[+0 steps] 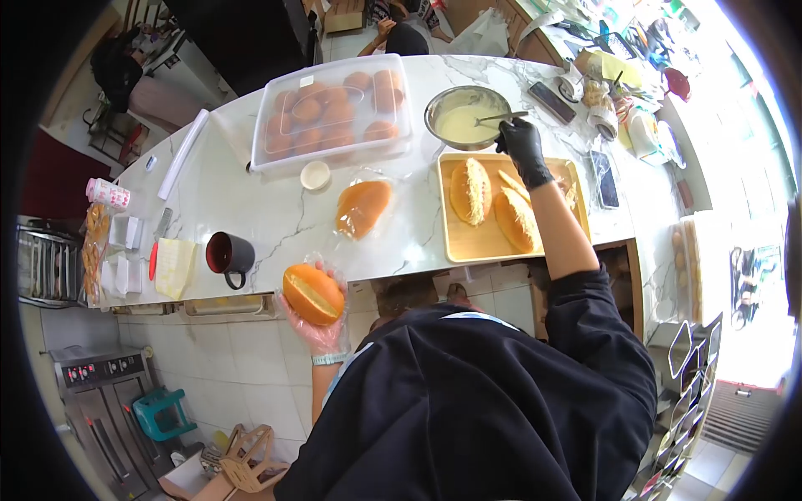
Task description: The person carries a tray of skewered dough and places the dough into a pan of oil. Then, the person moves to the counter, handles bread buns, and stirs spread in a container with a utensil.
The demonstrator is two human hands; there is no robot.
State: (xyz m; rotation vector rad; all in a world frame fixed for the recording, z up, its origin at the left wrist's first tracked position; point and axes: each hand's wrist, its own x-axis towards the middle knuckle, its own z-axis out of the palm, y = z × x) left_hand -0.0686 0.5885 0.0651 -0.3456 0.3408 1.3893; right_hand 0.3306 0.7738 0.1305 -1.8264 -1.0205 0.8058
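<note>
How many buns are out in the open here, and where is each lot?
Bun held in the left hand: 1 split bun
Bun lying on the counter: 1 wrapped bun
Buns on the wooden tray: 2 filled buns
Total: 4
The right hand holds a spoon in the bowl.

Single head view, fisheye, steep downward onto counter (276, 217), fairly high.

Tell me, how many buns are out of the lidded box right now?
4: one split bun in the left hand, one wrapped bun lying on the counter, and two filled buns on the wooden tray. The arm may hide more.
</note>
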